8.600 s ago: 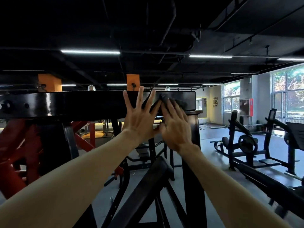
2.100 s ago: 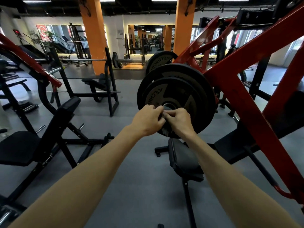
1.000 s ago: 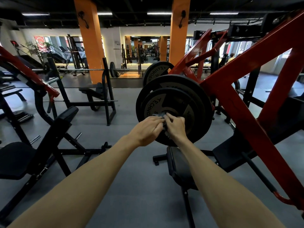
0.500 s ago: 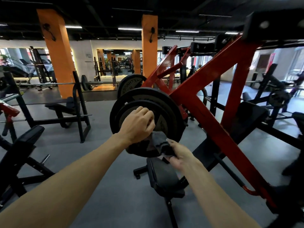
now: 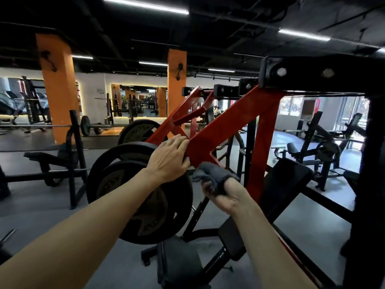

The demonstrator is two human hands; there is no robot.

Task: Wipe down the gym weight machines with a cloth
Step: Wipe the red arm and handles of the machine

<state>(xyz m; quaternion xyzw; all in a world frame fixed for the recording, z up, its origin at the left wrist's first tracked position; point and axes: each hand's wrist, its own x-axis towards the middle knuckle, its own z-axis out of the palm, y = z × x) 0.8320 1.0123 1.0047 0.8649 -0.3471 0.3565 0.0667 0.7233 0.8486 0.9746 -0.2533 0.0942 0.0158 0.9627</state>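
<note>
A plate-loaded weight machine stands in front of me, with a red steel arm (image 5: 231,126) rising to a black top beam (image 5: 312,78). Black weight plates (image 5: 145,205) hang on its left side. My left hand (image 5: 168,159) rests against the lower end of the red arm, fingers wrapped over its edge. My right hand (image 5: 220,195) is just below and to the right, palm up, gripping a bunched dark grey cloth (image 5: 212,174) whose top touches the underside of the red arm.
The machine's black seat pads (image 5: 233,238) and base lie under my arms. A black back pad (image 5: 285,184) leans to the right. A bench rack with a barbell (image 5: 70,155) stands left, orange pillars (image 5: 56,88) behind, more machines (image 5: 325,151) far right.
My view swung right and up from the weight plates. My left hand left the plate and went onto the red arm. My right hand carried the cloth up beneath that arm.
</note>
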